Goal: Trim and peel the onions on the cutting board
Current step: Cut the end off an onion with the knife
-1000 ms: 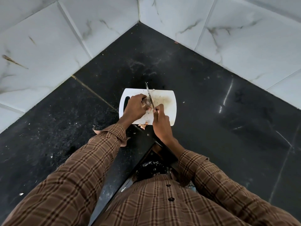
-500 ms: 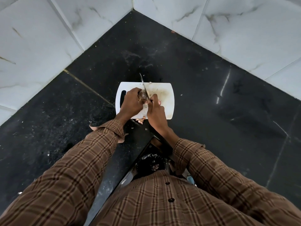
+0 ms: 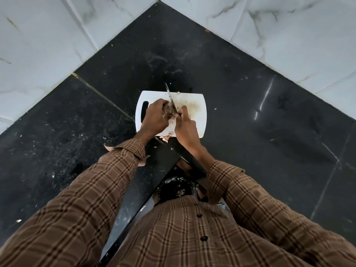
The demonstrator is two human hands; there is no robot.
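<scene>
A white cutting board [image 3: 194, 105] lies on the black corner counter. Over its left half my left hand [image 3: 155, 120] is closed around a small onion [image 3: 169, 109], of which only a brownish patch shows between the fingers. My right hand [image 3: 185, 128] grips a knife [image 3: 170, 98]; the thin blade points away from me and rests against the onion's right side. The knife handle is hidden inside my fist. Some coppery onion skin [image 3: 166, 138] lies at the board's near edge.
The black stone counter [image 3: 250, 122] runs into a corner between white marble wall tiles [image 3: 48, 45]. Small crumbs and specks are scattered on the counter's left side. A black-lined bin [image 3: 175, 187] sits below the counter's near edge, between my arms.
My hands stay together on the onion; the knife blade has shifted slightly against it. The camera has tilted, so the board sits a little differently in view.
</scene>
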